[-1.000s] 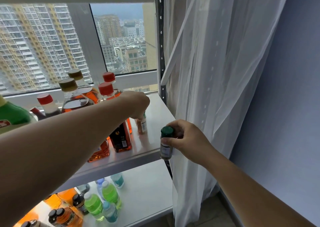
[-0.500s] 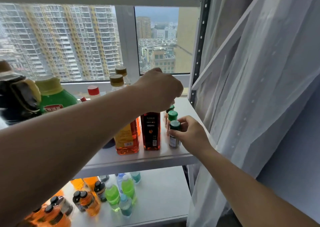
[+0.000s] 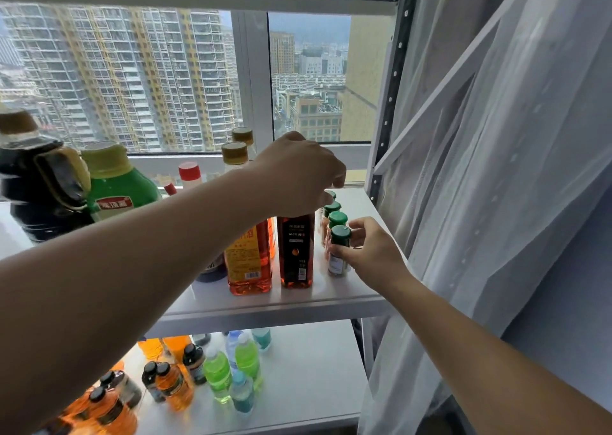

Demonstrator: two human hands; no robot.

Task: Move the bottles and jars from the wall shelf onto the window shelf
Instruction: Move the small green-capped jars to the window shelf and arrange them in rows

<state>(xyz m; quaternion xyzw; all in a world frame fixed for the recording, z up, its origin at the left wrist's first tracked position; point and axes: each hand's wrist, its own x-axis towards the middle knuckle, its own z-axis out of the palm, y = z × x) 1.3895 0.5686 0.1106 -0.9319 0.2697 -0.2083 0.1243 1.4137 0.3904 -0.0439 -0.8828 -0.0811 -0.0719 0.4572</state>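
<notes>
The right hand [image 3: 371, 252] is gripping a small green-capped jar [image 3: 338, 264], with the thumb and fingers wrapping its body just under the cap. The jar is standing upright on the window shelf [image 3: 331, 298], near the front edge, at the head of a row of like jars [image 3: 337, 219] running back toward the window. A dark bottle [image 3: 295, 252] is standing just beside it on the left, and the curtain [image 3: 496, 169] is hanging close on the right.

The left hand [image 3: 298, 173] is reaching over the tops of the bottles, with its fingers curling down at the back of the row. Whether it is pinching a cap there or only hovering I cannot tell, as the hand itself is hiding the contact.

The jar is looking light and rigid, probably glass or hard plastic with a paper label, so one hand is managing it easily. Being narrow and tall for its base, it is likely to tip if nudged, and a knock could be sending its neighbours over in a chain. A hold around the body, as now, is giving more control than a pinch on the cap, and the label is offering better friction than bare wall. If it is glass, a gentle set-down is mattering more than grip force. Letting go straight outward to the right is seeming safest.
</notes>
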